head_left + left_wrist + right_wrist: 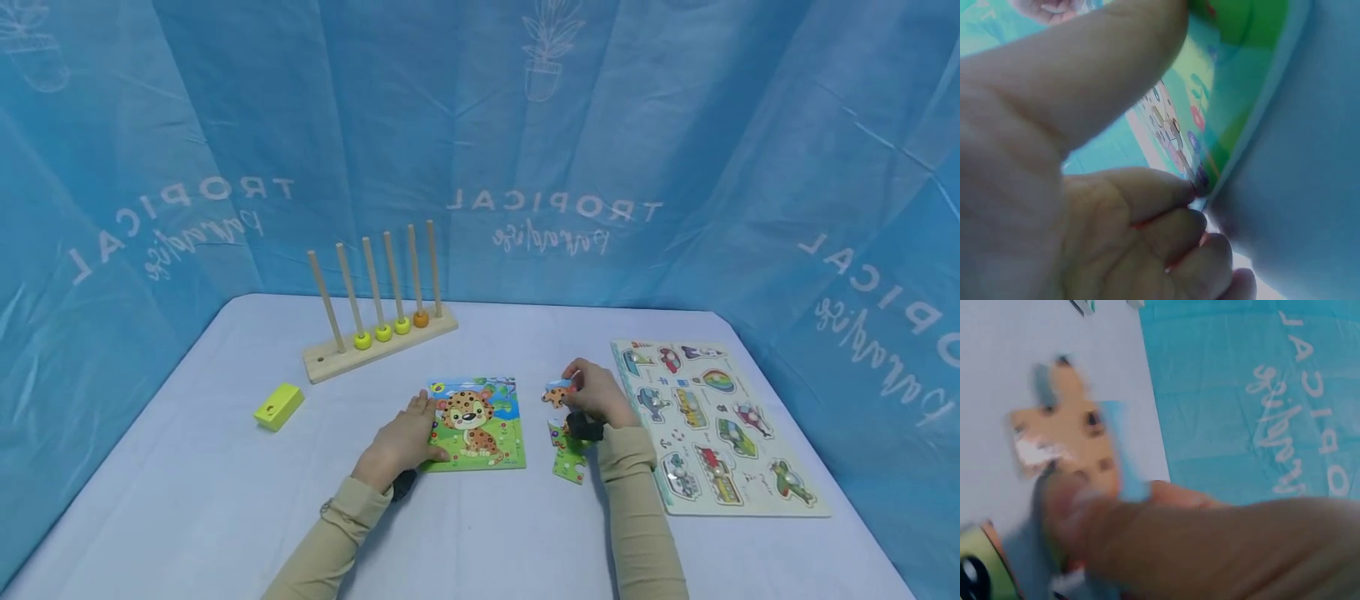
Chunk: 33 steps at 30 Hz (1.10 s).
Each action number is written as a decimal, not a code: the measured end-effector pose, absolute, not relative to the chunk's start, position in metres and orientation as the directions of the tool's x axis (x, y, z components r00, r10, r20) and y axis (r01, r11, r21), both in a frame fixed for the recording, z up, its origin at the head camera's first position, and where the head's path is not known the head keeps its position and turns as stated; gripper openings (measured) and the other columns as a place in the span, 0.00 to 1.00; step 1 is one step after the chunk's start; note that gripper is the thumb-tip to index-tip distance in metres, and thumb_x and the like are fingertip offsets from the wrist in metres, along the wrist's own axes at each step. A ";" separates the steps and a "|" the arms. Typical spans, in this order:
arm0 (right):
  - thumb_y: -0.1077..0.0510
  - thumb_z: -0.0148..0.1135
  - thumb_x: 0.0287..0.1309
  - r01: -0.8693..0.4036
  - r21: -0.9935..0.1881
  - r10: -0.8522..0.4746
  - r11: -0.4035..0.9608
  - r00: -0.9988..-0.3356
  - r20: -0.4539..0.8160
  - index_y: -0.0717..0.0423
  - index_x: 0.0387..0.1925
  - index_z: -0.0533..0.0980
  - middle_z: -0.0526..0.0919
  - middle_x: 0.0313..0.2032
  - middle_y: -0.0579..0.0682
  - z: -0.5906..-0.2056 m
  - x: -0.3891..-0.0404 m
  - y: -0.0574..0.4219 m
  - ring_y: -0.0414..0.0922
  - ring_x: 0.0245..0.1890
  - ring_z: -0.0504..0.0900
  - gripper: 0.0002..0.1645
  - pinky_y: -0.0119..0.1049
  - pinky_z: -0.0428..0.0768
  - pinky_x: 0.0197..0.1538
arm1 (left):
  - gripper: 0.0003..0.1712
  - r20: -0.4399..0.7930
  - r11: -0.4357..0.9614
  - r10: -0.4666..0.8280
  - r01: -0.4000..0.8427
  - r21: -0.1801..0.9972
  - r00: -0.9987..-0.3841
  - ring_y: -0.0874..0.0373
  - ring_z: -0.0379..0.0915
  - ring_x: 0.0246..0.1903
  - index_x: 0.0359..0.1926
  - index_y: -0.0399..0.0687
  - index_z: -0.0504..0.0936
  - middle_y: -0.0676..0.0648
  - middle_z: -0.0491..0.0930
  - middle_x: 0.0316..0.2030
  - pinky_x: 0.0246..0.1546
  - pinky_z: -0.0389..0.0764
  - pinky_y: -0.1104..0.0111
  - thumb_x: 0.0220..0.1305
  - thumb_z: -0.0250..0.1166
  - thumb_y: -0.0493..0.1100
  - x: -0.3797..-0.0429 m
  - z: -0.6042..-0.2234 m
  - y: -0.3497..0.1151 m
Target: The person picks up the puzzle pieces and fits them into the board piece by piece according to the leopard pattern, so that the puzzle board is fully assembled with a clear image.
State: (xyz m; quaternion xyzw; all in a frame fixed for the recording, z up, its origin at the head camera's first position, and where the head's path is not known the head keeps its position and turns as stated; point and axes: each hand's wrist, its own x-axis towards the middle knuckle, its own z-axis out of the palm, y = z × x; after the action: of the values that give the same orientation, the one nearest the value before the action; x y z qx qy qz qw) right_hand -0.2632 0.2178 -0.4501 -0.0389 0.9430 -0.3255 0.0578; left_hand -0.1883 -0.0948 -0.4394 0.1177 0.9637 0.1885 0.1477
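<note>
My left hand (403, 437) rests at the left side of a square leopard puzzle board (510, 450), its thumb over the lower left part and its fingers along the left edge. In the left wrist view the thumb crosses above the green, flowered print of the board (1235, 81). To the right, my right hand (597, 392) pinches an orange, black-spotted puzzle piece (556, 393) between thumb and fingers. Close up in the right wrist view, that puzzle piece (1066, 437) has a blue strip along one side. Green loose pieces (568, 465) lie just below this hand, partly hidden by the wrist.
On the right lies a large knob puzzle board (750, 498) with vehicle shapes. A wooden peg stand (352, 360) with yellow and orange beads is at the back left. A yellow block (279, 406) lies left. Blue printed cloth (480, 150) hangs behind the white table (187, 483).
</note>
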 end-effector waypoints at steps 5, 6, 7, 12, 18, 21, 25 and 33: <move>0.61 0.66 0.59 -0.040 -0.750 -0.090 0.660 -0.996 -0.026 0.58 0.40 0.78 0.82 0.30 0.54 -0.448 -0.261 0.200 0.47 0.24 0.76 0.08 0.35 0.73 0.26 | 0.56 -0.247 0.898 0.285 0.168 0.407 -0.926 0.35 0.43 0.74 0.70 0.23 0.52 0.26 0.46 0.73 0.73 0.56 0.47 0.55 0.71 0.52 -0.190 -0.441 -0.097; 0.61 0.65 0.60 -0.049 -0.779 -0.105 0.625 -0.994 -0.021 0.58 0.40 0.79 0.82 0.30 0.54 -0.448 -0.261 0.194 0.47 0.25 0.78 0.07 0.35 0.74 0.27 | 0.56 -0.247 0.892 0.295 0.174 0.416 -0.923 0.35 0.43 0.74 0.70 0.23 0.52 0.27 0.46 0.73 0.73 0.55 0.47 0.55 0.71 0.52 -0.190 -0.442 -0.098; 0.61 0.64 0.60 -0.071 -0.794 -0.133 0.603 -0.991 -0.013 0.59 0.40 0.79 0.83 0.31 0.55 -0.449 -0.261 0.188 0.47 0.27 0.79 0.07 0.36 0.76 0.29 | 0.56 -0.246 0.888 0.305 0.182 0.423 -0.920 0.35 0.42 0.74 0.71 0.23 0.52 0.27 0.45 0.73 0.74 0.54 0.47 0.55 0.71 0.52 -0.191 -0.443 -0.099; 0.62 0.63 0.61 -0.081 -0.823 -0.252 0.562 -0.965 -0.077 0.61 0.41 0.80 0.84 0.32 0.56 -0.448 -0.255 0.147 0.46 0.31 0.83 0.08 0.39 0.82 0.37 | 0.56 -0.242 0.874 0.337 0.207 0.439 -0.910 0.37 0.41 0.75 0.71 0.24 0.51 0.28 0.43 0.74 0.75 0.52 0.48 0.56 0.71 0.51 -0.191 -0.445 -0.101; 0.61 0.65 0.59 -0.070 -0.806 -0.220 0.588 -0.973 -0.076 0.60 0.37 0.82 0.85 0.29 0.54 -0.449 -0.248 0.113 0.43 0.27 0.82 0.06 0.36 0.81 0.31 | 0.55 -0.243 0.871 0.337 0.203 0.447 -0.910 0.37 0.42 0.74 0.71 0.24 0.51 0.28 0.44 0.74 0.74 0.53 0.48 0.56 0.71 0.51 -0.189 -0.443 -0.099; 0.61 0.65 0.59 -0.078 -0.773 -0.175 0.629 -0.984 -0.044 0.61 0.36 0.82 0.84 0.27 0.54 -0.451 -0.246 0.103 0.43 0.25 0.80 0.06 0.35 0.79 0.28 | 0.55 -0.237 0.874 0.336 0.207 0.440 -0.912 0.37 0.42 0.74 0.71 0.24 0.52 0.28 0.45 0.74 0.74 0.54 0.48 0.56 0.71 0.51 -0.188 -0.443 -0.099; 0.60 0.66 0.58 -0.082 -0.711 -0.103 0.698 -0.995 0.014 0.61 0.35 0.81 0.82 0.26 0.54 -0.453 -0.246 0.090 0.43 0.22 0.76 0.06 0.33 0.75 0.24 | 0.55 -0.233 0.876 0.340 0.216 0.431 -0.911 0.37 0.42 0.74 0.71 0.25 0.52 0.28 0.45 0.74 0.74 0.54 0.48 0.57 0.71 0.51 -0.189 -0.441 -0.098; 0.60 0.69 0.56 -0.103 -0.611 -0.045 0.785 -0.993 0.110 0.58 0.28 0.77 0.72 0.34 0.57 -0.462 -0.244 0.080 0.46 0.26 0.69 0.07 0.36 0.71 0.27 | 0.55 -0.242 0.880 0.342 0.220 0.421 -0.908 0.37 0.42 0.75 0.71 0.25 0.51 0.29 0.45 0.74 0.74 0.54 0.49 0.57 0.70 0.52 -0.189 -0.440 -0.099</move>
State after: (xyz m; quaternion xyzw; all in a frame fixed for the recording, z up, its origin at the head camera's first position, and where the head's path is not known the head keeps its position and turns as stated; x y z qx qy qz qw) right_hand -0.2440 0.0801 -0.4622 -0.0393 0.9436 -0.3256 -0.0447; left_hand -0.1892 -0.0993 -0.4404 0.1469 0.9568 0.1959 0.1567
